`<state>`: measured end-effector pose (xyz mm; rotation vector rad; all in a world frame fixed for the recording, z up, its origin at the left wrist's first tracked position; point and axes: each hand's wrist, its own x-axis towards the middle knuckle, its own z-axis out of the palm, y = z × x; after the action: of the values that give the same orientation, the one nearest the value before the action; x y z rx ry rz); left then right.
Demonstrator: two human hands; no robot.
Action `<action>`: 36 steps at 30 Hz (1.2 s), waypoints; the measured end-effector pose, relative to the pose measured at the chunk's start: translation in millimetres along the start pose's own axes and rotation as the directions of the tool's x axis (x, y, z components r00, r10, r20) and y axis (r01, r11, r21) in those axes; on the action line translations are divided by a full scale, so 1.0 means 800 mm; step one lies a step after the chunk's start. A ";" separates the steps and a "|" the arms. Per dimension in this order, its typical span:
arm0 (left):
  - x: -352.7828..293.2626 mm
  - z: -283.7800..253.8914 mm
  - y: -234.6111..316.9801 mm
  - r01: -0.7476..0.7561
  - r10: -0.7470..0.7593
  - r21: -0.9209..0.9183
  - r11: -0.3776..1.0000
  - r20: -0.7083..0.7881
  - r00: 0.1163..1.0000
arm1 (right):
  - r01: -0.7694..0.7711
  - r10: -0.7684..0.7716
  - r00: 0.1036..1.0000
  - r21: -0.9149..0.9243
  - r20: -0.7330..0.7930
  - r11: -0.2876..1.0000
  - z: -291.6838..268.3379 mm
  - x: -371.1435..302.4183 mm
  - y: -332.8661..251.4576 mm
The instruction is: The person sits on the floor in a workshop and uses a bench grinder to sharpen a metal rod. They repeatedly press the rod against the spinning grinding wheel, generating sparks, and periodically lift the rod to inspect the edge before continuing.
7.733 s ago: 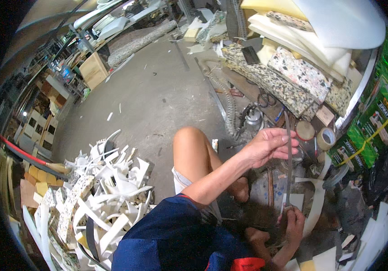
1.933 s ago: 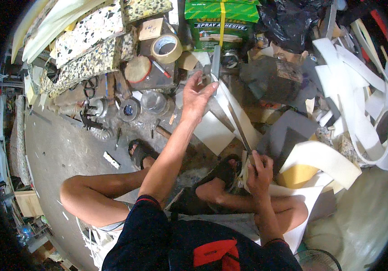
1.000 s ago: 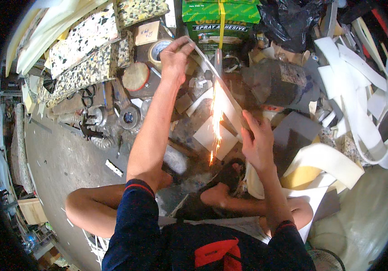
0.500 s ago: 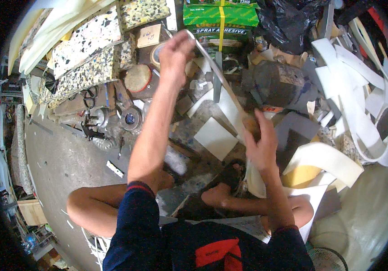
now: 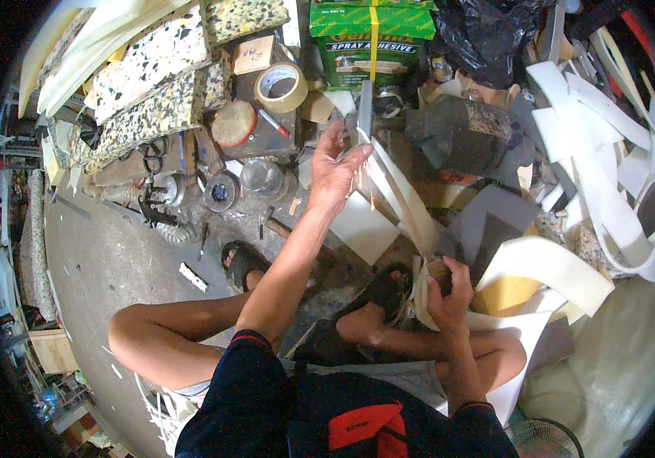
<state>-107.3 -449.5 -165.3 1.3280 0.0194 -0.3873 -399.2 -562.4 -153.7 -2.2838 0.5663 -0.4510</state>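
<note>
A long, thin knife blade point(image 5: 402, 204) slants across the middle, its tip away from me. My right hand point(image 5: 452, 294) is closed around the brown handle point(image 5: 440, 272) at its near end. My left hand point(image 5: 337, 164) is by the tip, thumb against or just beside the blade, fingers apart from the thumb. An upright grey metal bar point(image 5: 365, 107) stands at the tip; whether the blade touches it cannot be told. Small orange streaks, like sparks, show below my left thumb. White foam pieces point(image 5: 364, 229) lie under the blade.
A tape roll point(image 5: 281, 86), a red marker point(image 5: 272, 120) and a glass jar point(image 5: 265, 180) sit to the left. A hammer point(image 5: 276, 223) lies nearer. Behind stands a green box point(image 5: 373, 46); a dark motor-like cylinder point(image 5: 465, 137) and white foam strips point(image 5: 610, 168) are at right.
Both hands have drawn the knife toward me, with the right hand lowered near my knee. My left hand has come down from beside the box, uncovering the tape roll and marker; its fingers look looser.
</note>
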 end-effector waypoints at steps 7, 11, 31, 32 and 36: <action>0.010 0.004 0.001 0.003 -0.002 -0.035 0.999 0.023 1.000 | 0.017 -0.017 1.000 -0.054 -0.002 0.998 -0.002 0.008 -0.004; 0.019 0.008 0.023 0.021 -0.012 -0.121 0.992 0.079 0.997 | 0.042 -0.043 0.999 -0.051 -0.019 0.998 0.000 0.026 -0.015; 0.172 -0.032 0.075 -0.097 0.096 -0.010 0.995 -0.086 0.992 | 0.182 -0.183 0.982 -0.012 -0.049 0.983 0.071 0.174 -0.066; 0.182 -0.030 0.079 -0.081 0.077 -0.049 0.996 -0.081 0.994 | 0.199 -0.199 0.978 -0.007 -0.060 0.980 0.077 0.184 -0.066; 0.223 -0.028 0.109 -0.115 0.110 -0.049 0.992 -0.097 0.989 | 0.224 -0.228 0.972 -0.073 -0.063 0.972 0.091 0.238 -0.077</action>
<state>88.8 -459.6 -130.6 1.2863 0.0339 -0.2267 -188.3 -580.4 -129.3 -2.4143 0.3597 -0.6345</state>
